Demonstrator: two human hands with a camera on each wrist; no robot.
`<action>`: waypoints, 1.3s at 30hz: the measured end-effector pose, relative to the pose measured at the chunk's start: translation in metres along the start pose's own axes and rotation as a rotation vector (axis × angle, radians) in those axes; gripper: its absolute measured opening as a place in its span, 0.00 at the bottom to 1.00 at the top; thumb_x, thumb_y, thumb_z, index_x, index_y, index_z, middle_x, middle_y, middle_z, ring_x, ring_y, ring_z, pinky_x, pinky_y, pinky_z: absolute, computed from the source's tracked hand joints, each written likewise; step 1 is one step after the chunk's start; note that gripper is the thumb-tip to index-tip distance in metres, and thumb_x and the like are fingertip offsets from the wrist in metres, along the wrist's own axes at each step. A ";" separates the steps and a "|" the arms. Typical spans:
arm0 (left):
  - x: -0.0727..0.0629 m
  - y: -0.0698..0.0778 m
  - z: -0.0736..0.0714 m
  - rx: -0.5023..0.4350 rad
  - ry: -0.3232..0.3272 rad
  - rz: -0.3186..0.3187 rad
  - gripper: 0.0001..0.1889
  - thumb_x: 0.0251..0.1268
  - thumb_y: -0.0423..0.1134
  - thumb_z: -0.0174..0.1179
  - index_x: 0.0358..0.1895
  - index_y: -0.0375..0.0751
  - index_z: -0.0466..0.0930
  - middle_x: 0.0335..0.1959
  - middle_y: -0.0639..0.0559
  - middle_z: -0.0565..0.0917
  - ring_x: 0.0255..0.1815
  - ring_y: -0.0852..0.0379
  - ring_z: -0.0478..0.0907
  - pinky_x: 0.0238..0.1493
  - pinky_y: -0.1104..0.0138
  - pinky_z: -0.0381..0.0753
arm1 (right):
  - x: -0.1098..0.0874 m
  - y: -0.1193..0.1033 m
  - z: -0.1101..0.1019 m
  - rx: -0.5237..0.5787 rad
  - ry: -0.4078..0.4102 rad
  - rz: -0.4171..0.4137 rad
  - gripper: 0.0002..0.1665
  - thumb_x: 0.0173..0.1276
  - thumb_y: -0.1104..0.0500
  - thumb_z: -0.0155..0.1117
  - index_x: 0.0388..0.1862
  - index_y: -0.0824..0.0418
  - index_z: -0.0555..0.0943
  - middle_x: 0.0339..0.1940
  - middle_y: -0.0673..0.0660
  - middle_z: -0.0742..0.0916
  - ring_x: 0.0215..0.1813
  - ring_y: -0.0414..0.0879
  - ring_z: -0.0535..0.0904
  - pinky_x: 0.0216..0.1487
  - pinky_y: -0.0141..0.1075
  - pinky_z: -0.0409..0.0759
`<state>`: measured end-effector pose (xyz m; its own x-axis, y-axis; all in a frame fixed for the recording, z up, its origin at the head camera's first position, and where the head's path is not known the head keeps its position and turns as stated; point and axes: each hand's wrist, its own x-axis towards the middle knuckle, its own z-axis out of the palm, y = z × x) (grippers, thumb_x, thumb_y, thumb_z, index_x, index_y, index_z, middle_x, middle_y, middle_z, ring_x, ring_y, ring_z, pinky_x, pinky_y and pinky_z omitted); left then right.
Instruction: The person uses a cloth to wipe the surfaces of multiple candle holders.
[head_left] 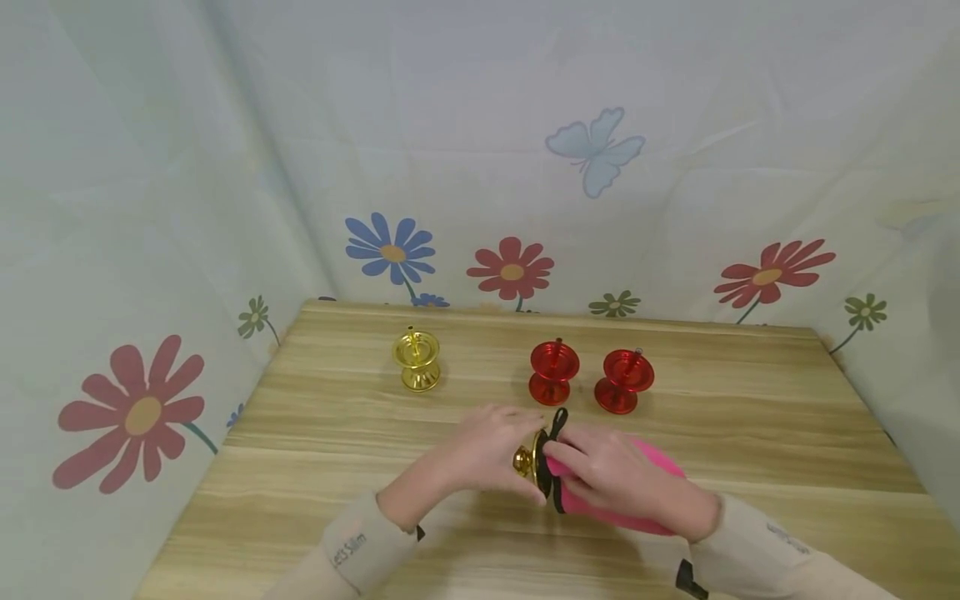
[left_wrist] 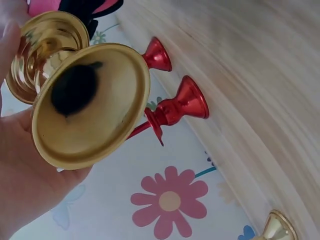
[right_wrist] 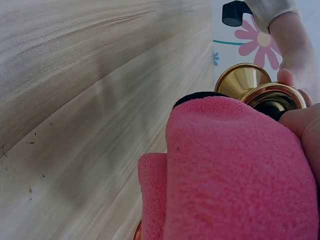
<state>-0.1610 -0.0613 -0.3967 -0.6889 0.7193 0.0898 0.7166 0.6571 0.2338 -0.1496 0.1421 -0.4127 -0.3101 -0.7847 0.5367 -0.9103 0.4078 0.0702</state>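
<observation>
My left hand (head_left: 487, 452) grips a shiny gold candle holder (head_left: 522, 461) around its dish, tipped on its side over the front of the wooden table. Its round hollow base (left_wrist: 107, 115) faces the left wrist camera, and the dish (left_wrist: 47, 55) sits nearer the fingers. In my right hand (head_left: 618, 471) is a fuzzy pink cloth (right_wrist: 240, 170) with black edging and a black loop (head_left: 558, 422). The cloth's black edge is bunched at the mouth of the gold dish, with the right fingers pinching the cloth there.
Beyond the hands, another gold candle holder (head_left: 417, 358) stands upright at back left. Two red candle holders (head_left: 553, 371) (head_left: 622, 382) stand side by side behind the right hand. Fabric printed with flowers (head_left: 512, 272) hangs along the table's (head_left: 315, 400) back and sides.
</observation>
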 end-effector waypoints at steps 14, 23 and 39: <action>-0.004 0.006 0.016 0.215 0.212 -0.008 0.51 0.30 0.68 0.64 0.59 0.41 0.60 0.52 0.50 0.76 0.56 0.54 0.70 0.58 0.61 0.65 | 0.006 0.005 0.002 0.016 0.032 0.093 0.16 0.46 0.63 0.59 0.38 0.62 0.78 0.29 0.52 0.78 0.26 0.38 0.72 0.26 0.26 0.73; 0.003 -0.013 0.009 -0.116 -0.006 0.001 0.44 0.35 0.64 0.65 0.61 0.51 0.62 0.56 0.59 0.73 0.55 0.56 0.70 0.56 0.57 0.67 | 0.012 0.008 0.002 -0.035 -0.011 0.001 0.18 0.41 0.64 0.65 0.36 0.59 0.78 0.27 0.50 0.77 0.25 0.38 0.69 0.23 0.25 0.71; 0.008 -0.013 0.026 0.168 0.172 -0.035 0.48 0.35 0.68 0.61 0.60 0.42 0.59 0.56 0.51 0.73 0.57 0.53 0.68 0.61 0.59 0.63 | 0.010 0.019 0.013 0.056 -0.017 0.158 0.17 0.44 0.63 0.66 0.37 0.60 0.79 0.29 0.51 0.80 0.25 0.37 0.73 0.24 0.25 0.73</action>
<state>-0.1731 -0.0585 -0.4239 -0.7114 0.6563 0.2513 0.6905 0.7193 0.0761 -0.1734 0.1364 -0.4170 -0.4548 -0.7209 0.5229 -0.8636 0.5005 -0.0612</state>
